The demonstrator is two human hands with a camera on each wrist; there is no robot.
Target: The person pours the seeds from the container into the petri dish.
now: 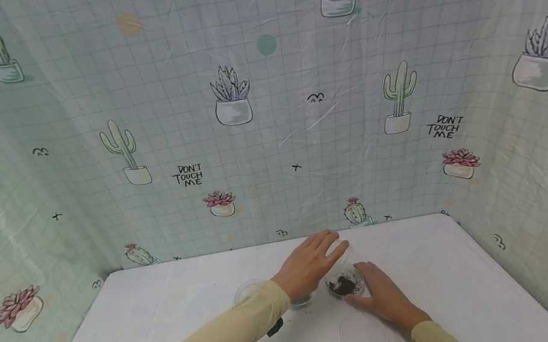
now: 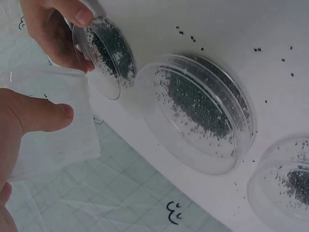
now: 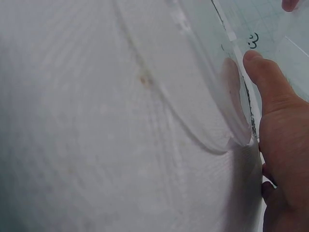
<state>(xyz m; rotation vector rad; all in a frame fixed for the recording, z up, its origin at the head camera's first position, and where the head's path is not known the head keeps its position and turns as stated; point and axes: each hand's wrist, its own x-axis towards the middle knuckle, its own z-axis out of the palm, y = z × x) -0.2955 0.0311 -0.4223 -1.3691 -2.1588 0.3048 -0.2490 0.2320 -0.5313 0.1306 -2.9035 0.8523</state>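
Observation:
My left hand holds a clear plastic container, its thumb pressed along the near wall in the left wrist view. The container is above and beside a round clear petri dish with dark granules spread inside. At that dish, my right hand grips the rim between thumb and fingers. In the right wrist view the right hand shows at the right edge, with its far fingers partly hidden. The container's contents cannot be made out.
Another petri dish with dark granules stands close by, and a third dish lies beyond it. A clear round lid rests on the white table nearer me. Loose granules are scattered about. A cactus-print curtain encloses the table.

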